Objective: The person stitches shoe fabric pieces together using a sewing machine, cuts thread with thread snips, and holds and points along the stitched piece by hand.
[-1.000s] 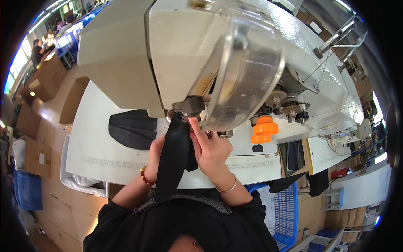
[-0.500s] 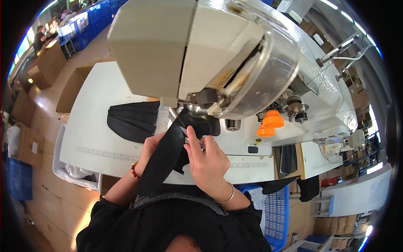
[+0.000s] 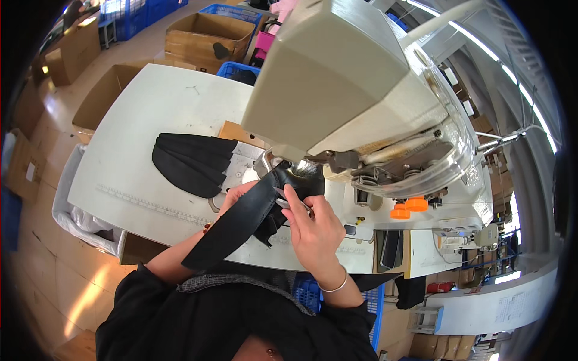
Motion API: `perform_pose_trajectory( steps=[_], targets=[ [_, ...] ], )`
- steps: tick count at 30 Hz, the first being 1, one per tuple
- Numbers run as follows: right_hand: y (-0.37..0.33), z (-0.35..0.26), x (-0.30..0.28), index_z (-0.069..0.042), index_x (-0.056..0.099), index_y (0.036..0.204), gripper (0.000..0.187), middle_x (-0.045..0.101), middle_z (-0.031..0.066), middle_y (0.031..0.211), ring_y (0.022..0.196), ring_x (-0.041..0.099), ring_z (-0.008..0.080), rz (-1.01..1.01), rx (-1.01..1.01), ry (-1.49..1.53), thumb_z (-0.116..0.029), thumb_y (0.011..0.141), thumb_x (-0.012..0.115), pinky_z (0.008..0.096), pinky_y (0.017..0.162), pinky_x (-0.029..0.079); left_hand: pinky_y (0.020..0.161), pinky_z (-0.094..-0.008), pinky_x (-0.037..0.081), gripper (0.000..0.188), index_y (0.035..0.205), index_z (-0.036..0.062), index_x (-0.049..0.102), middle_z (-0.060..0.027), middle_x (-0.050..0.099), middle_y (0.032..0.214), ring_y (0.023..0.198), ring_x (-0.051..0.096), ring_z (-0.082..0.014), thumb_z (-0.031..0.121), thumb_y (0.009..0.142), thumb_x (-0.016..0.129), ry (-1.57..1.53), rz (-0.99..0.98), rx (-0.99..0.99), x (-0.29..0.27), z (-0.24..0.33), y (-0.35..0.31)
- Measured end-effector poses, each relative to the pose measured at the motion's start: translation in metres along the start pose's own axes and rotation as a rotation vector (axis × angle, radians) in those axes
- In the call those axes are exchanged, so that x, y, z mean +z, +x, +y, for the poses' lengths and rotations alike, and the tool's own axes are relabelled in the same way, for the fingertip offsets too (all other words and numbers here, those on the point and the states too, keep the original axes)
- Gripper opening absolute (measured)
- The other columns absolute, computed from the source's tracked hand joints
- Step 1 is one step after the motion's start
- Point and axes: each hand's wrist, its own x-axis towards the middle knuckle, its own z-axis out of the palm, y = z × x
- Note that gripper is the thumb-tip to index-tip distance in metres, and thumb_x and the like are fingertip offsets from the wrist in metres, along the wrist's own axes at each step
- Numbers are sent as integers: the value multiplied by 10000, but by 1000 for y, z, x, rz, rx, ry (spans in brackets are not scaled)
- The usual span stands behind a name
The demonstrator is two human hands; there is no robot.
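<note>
A long black piece of leather-like material (image 3: 232,225) hangs from the sewing machine's (image 3: 337,78) needle area toward me, its near end over my left forearm. My left hand (image 3: 236,194) is partly behind this piece and grips its edge; most of the fingers are hidden. On the other side, my right hand (image 3: 316,228) is closed around small metal thread snips (image 3: 281,194), their tips against the black material. More black material (image 3: 271,227) bunches beneath, between the hands. A fan of overlapped black pieces (image 3: 192,163) lies on the white table (image 3: 144,114) to the left.
Orange knobs (image 3: 416,204) sit low on the machine's right side. At the table's left stands a bin lined with white plastic (image 3: 84,219). Cardboard boxes (image 3: 208,42) stand beyond the table, and a blue basket (image 3: 374,307) is below at the right.
The whole view has shifted and tilted, bringing boxes behind the machine into sight. Both hands stay at the black piece, which now lies more slanted; the snips remain in my right hand.
</note>
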Motion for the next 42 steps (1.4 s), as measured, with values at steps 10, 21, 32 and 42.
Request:
perform_pose_trajectory(
  steps=[10, 21, 32, 42],
  targets=[
    [-3, -11, 18, -188, 735, 1257, 523, 536, 17, 822, 632, 549, 152, 48, 151, 16, -212, 744, 835, 295, 524, 441, 725, -165, 504, 373, 1303, 3, 624, 7, 706, 1062, 882, 643, -31, 182, 982, 687, -64, 8, 2, -5, -15, 6],
    [7, -5, 13, -195, 760, 1222, 455, 533, 21, 830, 626, 544, 153, 50, 78, -23, -198, 773, 831, 298, 536, 443, 722, -141, 474, 428, 1386, 12, 569, 34, 683, 1110, 916, 613, 4, 187, 1005, 657, -35, 16, -4, -8, -25, 16],
    [2, -2, 4, -208, 745, 1249, 463, 552, 29, 906, 649, 571, 156, -43, 88, -14, -199, 792, 821, 295, 546, 465, 765, -178, 512, 388, 1375, 5, 577, 12, 683, 1107, 930, 642, -34, 188, 1034, 607, -203, 103, -132, -8, -18, 9],
    [6, -2, 14, -209, 758, 1220, 432, 527, 26, 912, 624, 544, 153, 29, 152, 34, -216, 794, 825, 296, 542, 454, 947, -250, 536, 341, 1353, 17, 595, -52, 686, 1209, 1087, 656, -112, 188, 1061, 559, -164, 54, -68, -7, -23, 8]
  ],
)
